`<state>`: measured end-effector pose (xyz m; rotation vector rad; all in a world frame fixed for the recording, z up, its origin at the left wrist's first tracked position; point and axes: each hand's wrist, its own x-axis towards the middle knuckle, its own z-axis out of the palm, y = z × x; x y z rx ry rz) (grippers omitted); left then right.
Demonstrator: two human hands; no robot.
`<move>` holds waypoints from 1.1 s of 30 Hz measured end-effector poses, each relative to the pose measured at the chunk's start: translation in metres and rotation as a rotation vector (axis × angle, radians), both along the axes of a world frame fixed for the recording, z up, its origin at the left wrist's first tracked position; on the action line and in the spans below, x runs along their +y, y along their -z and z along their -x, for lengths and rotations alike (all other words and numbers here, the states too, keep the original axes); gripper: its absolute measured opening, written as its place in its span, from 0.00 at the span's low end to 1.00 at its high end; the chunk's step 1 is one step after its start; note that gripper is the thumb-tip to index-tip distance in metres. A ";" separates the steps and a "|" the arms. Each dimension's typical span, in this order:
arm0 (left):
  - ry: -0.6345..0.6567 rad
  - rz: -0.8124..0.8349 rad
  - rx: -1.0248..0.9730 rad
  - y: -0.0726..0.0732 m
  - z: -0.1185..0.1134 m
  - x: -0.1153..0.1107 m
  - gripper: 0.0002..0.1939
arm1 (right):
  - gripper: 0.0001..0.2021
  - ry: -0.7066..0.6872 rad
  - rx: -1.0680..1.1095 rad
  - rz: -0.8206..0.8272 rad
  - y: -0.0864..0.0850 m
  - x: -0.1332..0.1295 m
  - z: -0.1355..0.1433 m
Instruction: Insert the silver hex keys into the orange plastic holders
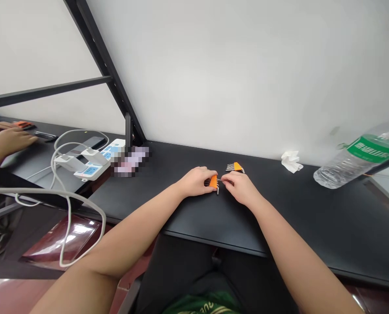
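My left hand [199,182] is closed around an orange hex key holder [213,181] with several dark hex keys through it, their bent ends on the right side. Close by on the right, my right hand [239,186] is closed in a pinch. A thin metal hex key [219,179] runs from its fingertips to the holder; whether it sits inside a hole is too small to tell. Just behind my right hand, a second orange holder [237,166] with several hex keys lies on the black table [194,213].
Crumpled tissue [291,161] and a tilted clear bottle [351,159] with a green label are to the right. At left are a white power strip [93,168], looping white cables [66,205], a black frame post [116,83] and another person's hands [13,139].
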<state>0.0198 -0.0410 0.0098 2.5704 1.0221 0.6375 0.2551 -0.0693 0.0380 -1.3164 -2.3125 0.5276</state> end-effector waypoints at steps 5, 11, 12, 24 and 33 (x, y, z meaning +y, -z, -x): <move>0.010 -0.023 0.009 -0.001 0.001 0.001 0.22 | 0.10 0.010 -0.029 -0.006 0.002 0.001 -0.001; 0.047 -0.053 -0.026 -0.002 -0.002 -0.001 0.20 | 0.12 -0.005 -0.113 -0.089 0.003 0.001 -0.004; 0.045 -0.058 -0.021 -0.002 -0.003 -0.001 0.20 | 0.12 -0.002 -0.129 -0.101 0.003 0.001 -0.004; 0.083 -0.102 -0.051 -0.004 -0.011 -0.005 0.14 | 0.12 0.069 0.264 0.102 0.000 -0.007 0.018; 0.006 -0.142 -0.102 -0.001 -0.006 -0.005 0.22 | 0.07 0.046 0.216 0.049 -0.005 0.002 0.002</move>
